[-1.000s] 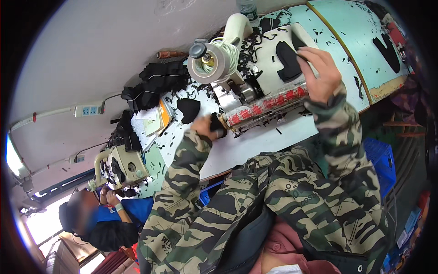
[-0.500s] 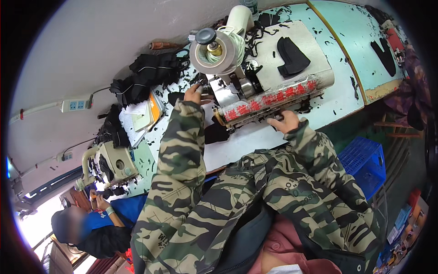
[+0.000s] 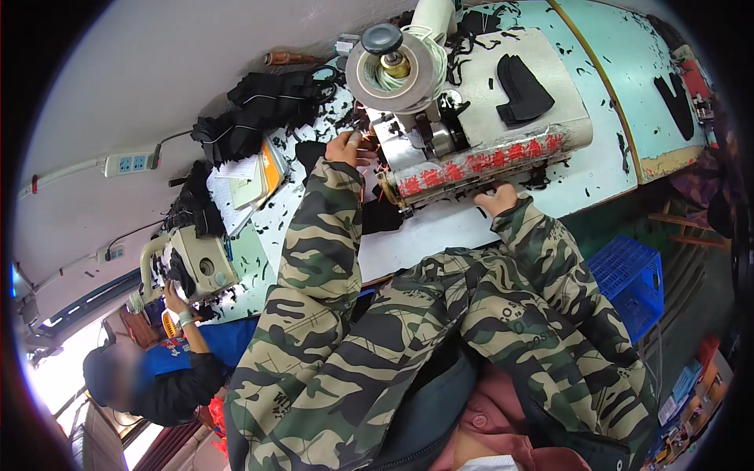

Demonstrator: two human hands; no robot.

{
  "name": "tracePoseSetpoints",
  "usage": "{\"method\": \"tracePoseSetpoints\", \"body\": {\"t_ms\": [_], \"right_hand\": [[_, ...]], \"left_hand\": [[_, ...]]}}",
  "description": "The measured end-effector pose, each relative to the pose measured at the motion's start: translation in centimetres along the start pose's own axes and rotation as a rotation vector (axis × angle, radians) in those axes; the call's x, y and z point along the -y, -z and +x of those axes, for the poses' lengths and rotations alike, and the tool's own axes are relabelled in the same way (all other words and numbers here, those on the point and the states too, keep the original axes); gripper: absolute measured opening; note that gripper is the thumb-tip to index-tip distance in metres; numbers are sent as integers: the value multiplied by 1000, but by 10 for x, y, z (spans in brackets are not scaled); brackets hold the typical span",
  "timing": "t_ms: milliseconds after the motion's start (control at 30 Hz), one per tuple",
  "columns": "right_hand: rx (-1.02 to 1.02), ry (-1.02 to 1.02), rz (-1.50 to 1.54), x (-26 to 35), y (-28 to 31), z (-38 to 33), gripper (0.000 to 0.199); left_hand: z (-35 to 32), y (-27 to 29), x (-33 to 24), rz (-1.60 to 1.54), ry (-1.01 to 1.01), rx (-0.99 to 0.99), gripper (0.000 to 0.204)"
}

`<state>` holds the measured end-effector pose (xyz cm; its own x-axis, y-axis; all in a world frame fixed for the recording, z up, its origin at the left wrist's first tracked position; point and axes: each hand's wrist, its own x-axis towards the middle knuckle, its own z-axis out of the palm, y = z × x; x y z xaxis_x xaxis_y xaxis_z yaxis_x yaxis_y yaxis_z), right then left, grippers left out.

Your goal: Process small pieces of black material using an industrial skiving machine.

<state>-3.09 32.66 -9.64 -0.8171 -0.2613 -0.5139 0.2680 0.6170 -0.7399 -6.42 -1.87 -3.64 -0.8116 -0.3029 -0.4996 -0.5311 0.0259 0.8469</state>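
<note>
At the far left, around 8 o'clock from the left hand (image 3: 350, 149), a co-worker (image 3: 181, 391) sits by a second pale machine (image 3: 224, 271); nearer, at the hand's 10 o'clock, lies a bundle of black material (image 3: 275, 98). The left hand has its fingers slightly parted and bent toward the end of the beige machine (image 3: 577, 114), which stands at its 3 o'clock; whether it touches or grips anything there, I cannot tell. A dark piece (image 3: 309, 152) lies just beside it at 9 o'clock, and a flat black piece (image 3: 382, 215) at 5 o'clock. Those pieces look light, thin and bendable, probably best lifted by a free edge; the machine looks heavy and rigid, better held by its casing than near its metal parts. The right hand (image 3: 499, 201) is at the machine's front edge, thumb out toward 9 o'clock and the other fingers partly hidden, so its hold cannot be told. From it the machine's front is at 11 o'clock, and the curved black piece (image 3: 522, 94) lies on the machine's flat top at 12 o'clock, seemingly soft yet thick enough to pinch by its rim. Farther right, a V-shaped black piece (image 3: 680, 114) lies at 2 o'clock.
</note>
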Motion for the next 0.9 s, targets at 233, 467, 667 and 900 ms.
{"method": "tracePoseSetpoints", "body": {"t_ms": [233, 467, 667, 900], "right_hand": [[-104, 88, 85, 3, -4, -6, 35], [126, -27, 132, 15, 8, -8, 36], [-122, 124, 101, -7, -7, -1, 34], [-109, 79, -99, -10, -7, 4, 32]], "left_hand": [[1, -4, -4, 31, 75, -16, 34], [-1, -9, -4, -4, 93, -38, 38], [2, -7, -4, 16, 28, 9, 36], [3, -8, -4, -36, 79, -40, 39]]}}
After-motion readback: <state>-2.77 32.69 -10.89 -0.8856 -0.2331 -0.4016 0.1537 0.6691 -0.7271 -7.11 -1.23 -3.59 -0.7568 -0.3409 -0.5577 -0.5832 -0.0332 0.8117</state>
